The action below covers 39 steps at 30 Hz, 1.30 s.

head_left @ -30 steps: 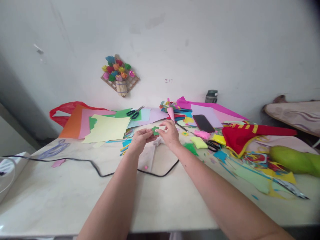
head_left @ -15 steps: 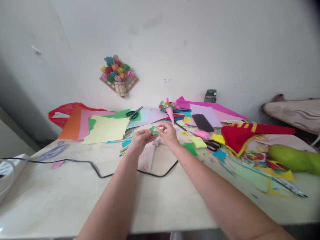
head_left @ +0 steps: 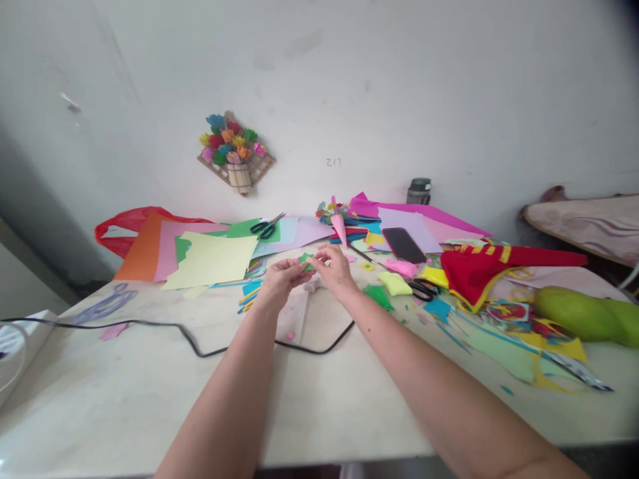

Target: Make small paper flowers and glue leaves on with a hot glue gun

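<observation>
A small green paper cut-out (head_left: 305, 259), jagged like a flower or star, is pinched between both hands above the middle of the table. My left hand (head_left: 284, 276) grips its left side with thumb and fingers closed. From the other side my right hand (head_left: 333, 265) pinches it, thumb pressed on its face. Just under the hands lies a whitish hot glue gun (head_left: 312, 286), mostly hidden. Behind the right hand, a pink paper cone (head_left: 339, 227) holds small coloured paper flowers. A tiny pink piece (head_left: 290, 336) rests on the table below.
Coloured sheets (head_left: 214, 259) and dark-handled scissors (head_left: 267, 227) lie behind on the left. At right are a phone (head_left: 403, 245), black scissors (head_left: 423, 289), paper scraps, red cloth (head_left: 474, 273) and a green object (head_left: 584, 313). A black cable (head_left: 184, 329) crosses the table.
The right thumb has moved further over the green cut-out and the pink spot on it is now covered. Both hands stay in nearly the same place.
</observation>
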### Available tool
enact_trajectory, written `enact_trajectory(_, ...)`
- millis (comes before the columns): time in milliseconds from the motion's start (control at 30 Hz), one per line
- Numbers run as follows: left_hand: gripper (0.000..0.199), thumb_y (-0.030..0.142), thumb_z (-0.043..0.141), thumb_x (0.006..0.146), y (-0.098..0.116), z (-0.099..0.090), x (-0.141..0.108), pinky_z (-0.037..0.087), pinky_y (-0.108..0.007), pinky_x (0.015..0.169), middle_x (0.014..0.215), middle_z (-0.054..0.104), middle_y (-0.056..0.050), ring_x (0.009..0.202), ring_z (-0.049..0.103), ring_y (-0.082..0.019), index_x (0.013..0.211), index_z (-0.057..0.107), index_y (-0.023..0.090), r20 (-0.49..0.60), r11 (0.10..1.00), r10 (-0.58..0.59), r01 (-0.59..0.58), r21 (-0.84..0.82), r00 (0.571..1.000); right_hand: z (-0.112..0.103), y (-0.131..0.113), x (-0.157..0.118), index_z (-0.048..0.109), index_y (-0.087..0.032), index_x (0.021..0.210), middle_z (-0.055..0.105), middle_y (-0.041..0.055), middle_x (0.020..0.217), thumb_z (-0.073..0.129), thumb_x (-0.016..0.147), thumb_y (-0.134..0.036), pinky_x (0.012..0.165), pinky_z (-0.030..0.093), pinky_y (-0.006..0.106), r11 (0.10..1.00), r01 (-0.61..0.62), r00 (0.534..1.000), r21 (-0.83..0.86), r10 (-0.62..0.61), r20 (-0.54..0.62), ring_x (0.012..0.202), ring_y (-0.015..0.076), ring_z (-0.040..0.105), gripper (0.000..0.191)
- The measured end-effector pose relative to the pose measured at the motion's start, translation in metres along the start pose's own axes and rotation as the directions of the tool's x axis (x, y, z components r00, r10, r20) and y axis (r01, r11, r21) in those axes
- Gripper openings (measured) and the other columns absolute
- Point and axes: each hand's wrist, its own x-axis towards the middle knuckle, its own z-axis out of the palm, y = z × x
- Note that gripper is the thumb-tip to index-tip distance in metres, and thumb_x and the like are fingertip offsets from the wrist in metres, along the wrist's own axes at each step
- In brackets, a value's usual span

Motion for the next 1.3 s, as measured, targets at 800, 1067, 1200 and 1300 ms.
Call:
enact_trajectory(800,0.020,0.019,0.070,0.056,0.004,0.005,-0.004,0.049,-0.032,0.069,0.062,0.064,-0.003,0.067,0.064,-0.020,0.067,0.055,0.012,0.009,0.999,-0.023,0.022,0.034,1.000,-0.006,-0.024,-0.007,0.060,-0.013,0.058,0.055,-0.0014,0.058,0.069,0.050,-0.032,0.055,0.036,0.023,0.764,-0.531,0.847,0.367,0.497,0.190,0.053,0.0073,0.044,0.023)
enact_trajectory(1067,0.018,0.021,0.068,0.059,0.006,0.004,-0.005,0.050,-0.031,0.066,0.065,0.066,-0.007,0.069,0.065,-0.022,0.069,0.057,0.011,0.017,0.996,-0.064,0.063,0.064,0.998,-0.004,-0.019,-0.007,0.056,-0.013,0.052,0.050,-0.0039,0.049,0.066,0.055,-0.030,0.048,0.036,0.022,0.757,-0.506,0.862,0.414,0.459,0.214,0.046,0.0059,0.043,0.019)
enact_trajectory(1200,0.018,0.023,0.067,0.061,0.004,0.002,-0.005,0.050,-0.030,0.067,0.065,0.066,-0.008,0.070,0.065,-0.022,0.068,0.057,0.010,0.047,0.992,-0.074,0.068,0.102,0.996,-0.003,-0.018,-0.008,0.057,-0.013,0.054,0.053,-0.0024,0.051,0.065,0.057,-0.030,0.047,0.037,0.021,0.758,-0.503,0.864,0.415,0.447,0.232,0.046,0.0064,0.045,0.019)
enact_trajectory(1300,0.019,0.024,0.067,0.061,0.005,0.001,-0.006,0.049,-0.030,0.068,0.065,0.066,-0.009,0.071,0.065,-0.021,0.069,0.057,0.010,0.046,0.991,-0.058,0.052,0.120,0.997,-0.003,-0.016,-0.007,0.060,-0.013,0.058,0.056,-0.0011,0.054,0.065,0.058,-0.035,0.049,0.038,0.022,0.780,-0.490,0.872,0.390,0.436,0.223,0.049,0.0073,0.047,0.022)
